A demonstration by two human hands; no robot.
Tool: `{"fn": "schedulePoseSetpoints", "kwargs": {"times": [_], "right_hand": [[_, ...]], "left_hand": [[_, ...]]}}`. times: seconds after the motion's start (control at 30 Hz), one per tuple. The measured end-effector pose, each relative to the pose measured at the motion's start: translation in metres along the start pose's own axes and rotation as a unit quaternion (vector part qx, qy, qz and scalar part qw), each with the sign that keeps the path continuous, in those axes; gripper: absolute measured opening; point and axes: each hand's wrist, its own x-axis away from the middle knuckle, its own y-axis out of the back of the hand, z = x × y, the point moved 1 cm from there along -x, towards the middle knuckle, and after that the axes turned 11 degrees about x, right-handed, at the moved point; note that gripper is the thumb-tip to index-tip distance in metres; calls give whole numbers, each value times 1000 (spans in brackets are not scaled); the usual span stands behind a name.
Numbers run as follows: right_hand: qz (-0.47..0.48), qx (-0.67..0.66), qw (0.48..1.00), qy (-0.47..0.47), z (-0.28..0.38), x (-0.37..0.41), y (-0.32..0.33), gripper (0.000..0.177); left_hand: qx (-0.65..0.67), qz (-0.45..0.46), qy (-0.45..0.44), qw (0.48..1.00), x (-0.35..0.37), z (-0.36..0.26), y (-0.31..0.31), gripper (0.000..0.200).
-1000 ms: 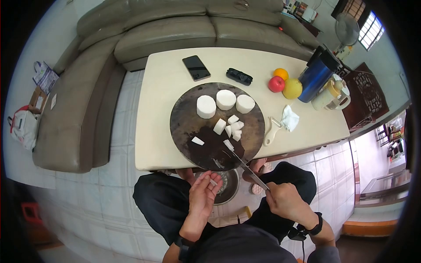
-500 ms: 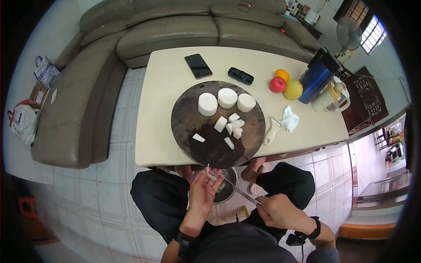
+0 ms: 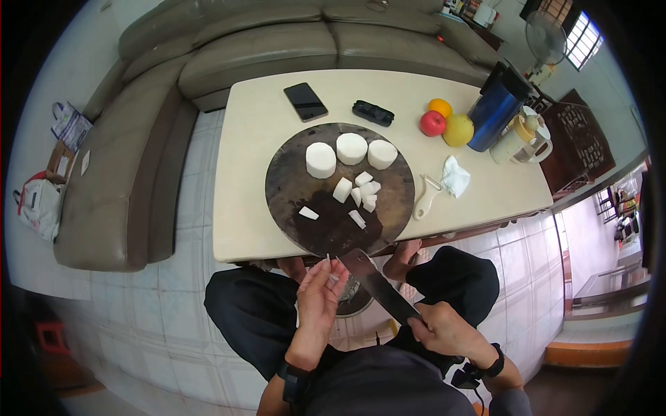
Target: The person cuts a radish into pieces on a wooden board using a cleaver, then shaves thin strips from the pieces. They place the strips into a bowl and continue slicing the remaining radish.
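My right hand (image 3: 440, 328) grips the handle of a knife (image 3: 378, 286), whose broad dark blade points up and left toward the board's near edge. Pinched in my left hand (image 3: 321, 295) is a small thin white piece (image 3: 329, 259), close to the blade's tip. Both hands are above my lap, just short of the round dark chopping board (image 3: 291, 187). On the board stand three thick white cylinders (image 3: 320, 160), with several small cut white chunks (image 3: 342, 189) nearer me. Below the blade, a metal basin (image 3: 356, 303) on the floor is partly hidden.
The cream table (image 3: 243, 173) also holds a phone (image 3: 305, 102), black case (image 3: 373, 113), red apple (image 3: 432, 123), orange, yellow-green fruit, blue flask (image 3: 497, 107), jug (image 3: 515, 141), peeler (image 3: 427, 200) and crumpled tissue (image 3: 454, 177). A sofa (image 3: 260, 52) stands behind.
The knife has turned from edge-on to showing its broad side, its tip slightly higher and beside my left fingers. The whole view has shifted a little.
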Motion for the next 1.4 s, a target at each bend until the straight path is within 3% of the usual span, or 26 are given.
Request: {"fn": "schedulePoseSetpoints", "kwargs": {"times": [0.4, 0.6, 0.67, 0.8, 0.87, 0.9, 0.97, 1.0, 1.07, 1.2, 1.27, 1.4], "right_hand": [[11, -16, 1000, -8, -1, 10, -1, 16], [-37, -46, 997, -39, -13, 26, 2, 16], [-52, -49, 997, -43, -13, 29, 3, 17], [-82, -37, 996, -26, -18, 37, 4, 15], [-107, -41, 993, -9, -22, 42, 5, 14], [-88, -43, 995, -26, -21, 44, 8, 13], [-74, -53, 994, -52, -23, 49, 8, 12], [-85, -52, 994, -44, -25, 51, 8, 13], [-101, -55, 993, -41, -27, 54, 8, 13], [-106, -67, 991, -38, -32, 59, 2, 13], [-107, -72, 991, -40, -34, 62, -1, 14], [-106, -70, 991, -40, -36, 63, -4, 15]], "left_hand": [[-45, 1, -12, 999, 2, 12, 9, 12], [-202, 3, 42, 978, -17, 23, 57, 18], [-230, -70, 64, 968, -34, 26, 80, 22], [-302, -112, 51, 945, -70, 31, 118, 25], [-455, 37, -46, 889, -88, 32, 145, 25], [-462, 39, -42, 885, -91, 33, 150, 25], [-590, 86, -131, 792, -93, 34, 153, 23], [-596, 92, -126, 788, -94, 34, 151, 23], [-723, 117, -205, 650, -94, 32, 146, 19], [-680, 119, -222, 689, -88, 38, 124, 14], [-627, 123, -196, 744, -91, 39, 123, 9], [-639, 130, -183, 736, -82, 38, 111, 12]]}}
